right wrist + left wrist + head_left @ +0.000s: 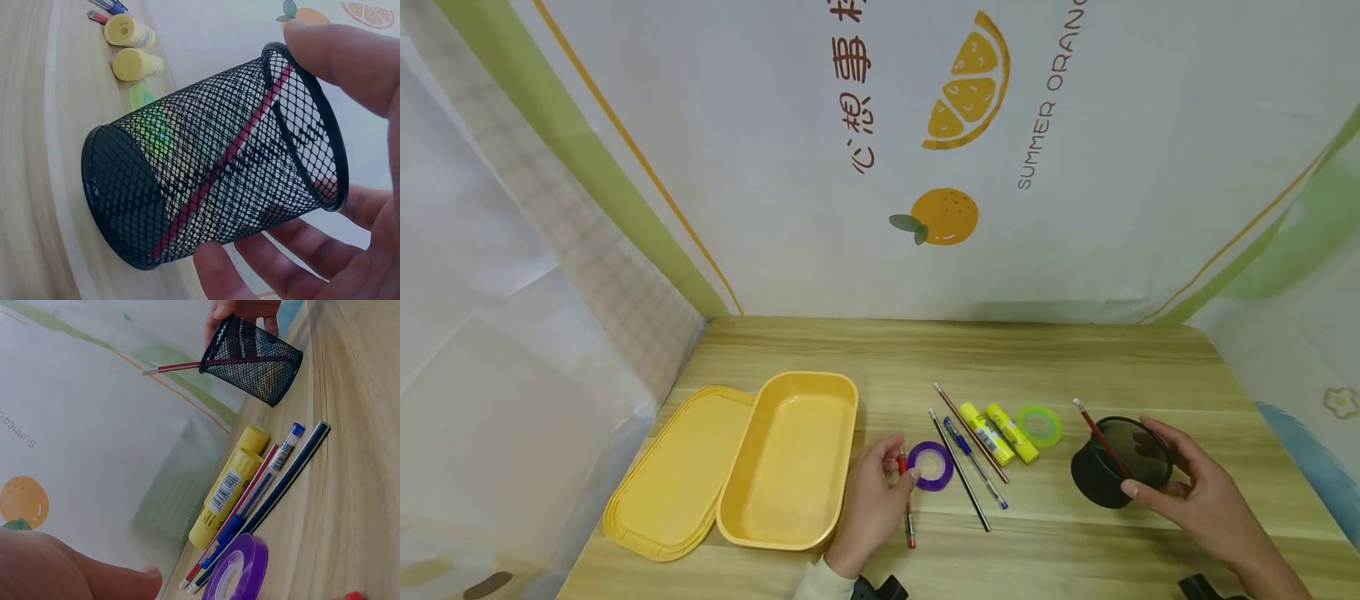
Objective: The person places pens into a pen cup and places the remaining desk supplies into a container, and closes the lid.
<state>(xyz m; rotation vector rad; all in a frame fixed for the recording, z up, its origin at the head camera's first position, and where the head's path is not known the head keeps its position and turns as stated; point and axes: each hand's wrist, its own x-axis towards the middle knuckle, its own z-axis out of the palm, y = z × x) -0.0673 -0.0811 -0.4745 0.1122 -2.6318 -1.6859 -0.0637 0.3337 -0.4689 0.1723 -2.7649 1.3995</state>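
Observation:
My right hand point(1198, 492) grips a black mesh pen holder point(1097, 479) by its side, thumb at the rim. One red pencil point(234, 147) with a white eraser end leans inside it, poking out past the rim. The holder is tilted. My left hand point(876, 492) is over a red pen point(911, 533) lying on the table, thumb on one side and fingers on the other. In the left wrist view the thumb stands apart from the pen's red tip point(354, 595). Beside that hand lies a purple tape roll point(946, 479).
Right of the purple tape lie a dark pencil point(966, 483), a blue pen point(977, 471), a red pencil point(958, 417), two yellow glue sticks point(1011, 433) and a green tape roll point(1040, 407). A yellow box point(782, 537) and its lid point(662, 475) are at left.

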